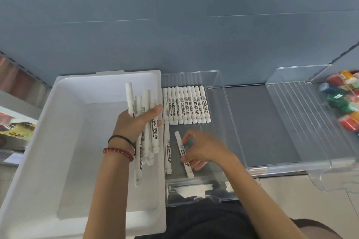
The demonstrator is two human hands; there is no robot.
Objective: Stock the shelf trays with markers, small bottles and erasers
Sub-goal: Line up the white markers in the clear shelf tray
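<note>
My left hand (134, 122) grips a bundle of white markers (148, 141) over the right side of the white bin (73, 122). My right hand (202, 149) pinches a single white marker (183, 154) inside the clear tray (231, 122). Several white markers (186, 107) lie side by side in a neat row at the back of that tray. Another white marker (167, 151) lies along the tray's left wall.
A second clear tray (303, 122) stands at the right, beside a compartment of small coloured bottles (343, 103). A grey shelf surface (258, 122) shows between the trays. Blue panels (174, 25) rise behind. Packaged goods (17, 130) sit far left.
</note>
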